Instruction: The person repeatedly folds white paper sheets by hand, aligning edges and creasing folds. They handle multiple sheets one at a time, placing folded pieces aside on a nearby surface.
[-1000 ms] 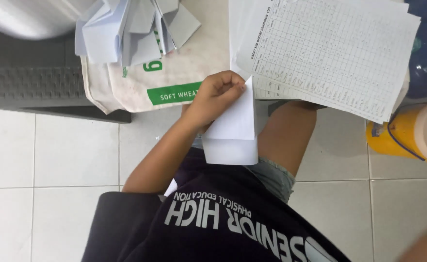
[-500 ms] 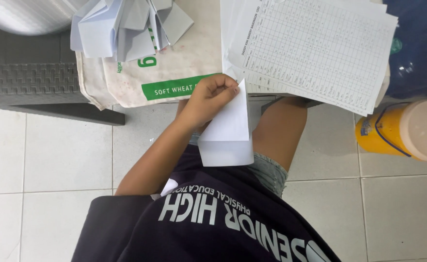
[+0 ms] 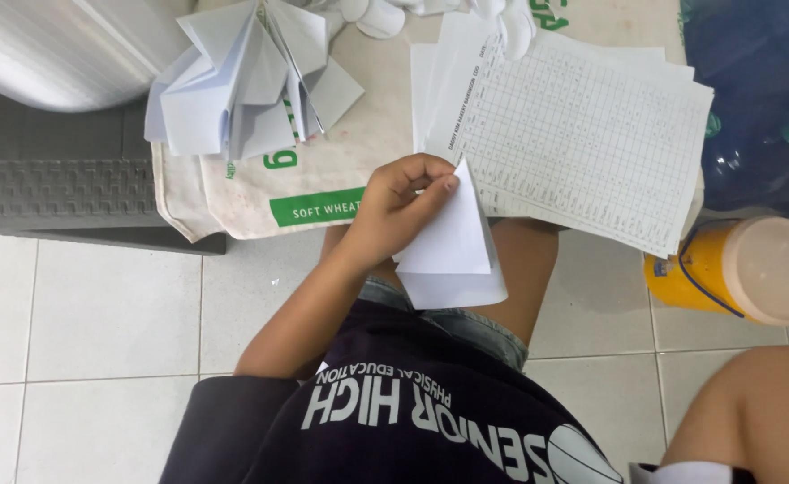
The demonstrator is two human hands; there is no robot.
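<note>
White glazed floor tiles (image 3: 99, 314) fill the left of the view, with the dark grey woven edge of a piece of furniture (image 3: 54, 193) above them. Just right of that, a pile of folded white paper shapes (image 3: 242, 90) lies on a cream cloth sack with a green printed band (image 3: 323, 193).

Near the middle, the left hand (image 3: 394, 211) is raised over the sack's lower edge, its forearm running down to a dark printed shirt (image 3: 394, 430). Its thumb and fingertips are pressed together, pinching the top corner of a folded white paper sheet (image 3: 452, 251). That sheet hangs below the hand, in front of a bare leg and just above grey shorts (image 3: 466, 323), and its upper tip overlaps the near edge of a stack of white gridded forms (image 3: 591, 143).

Right of the forms, an orange plastic jar with a pale pink lid (image 3: 735, 269) lies on its side on the tiles, below a dark blue plastic bag (image 3: 762, 99). A bare knee (image 3: 762, 412) shows at the lower right corner. No right hand shows.
</note>
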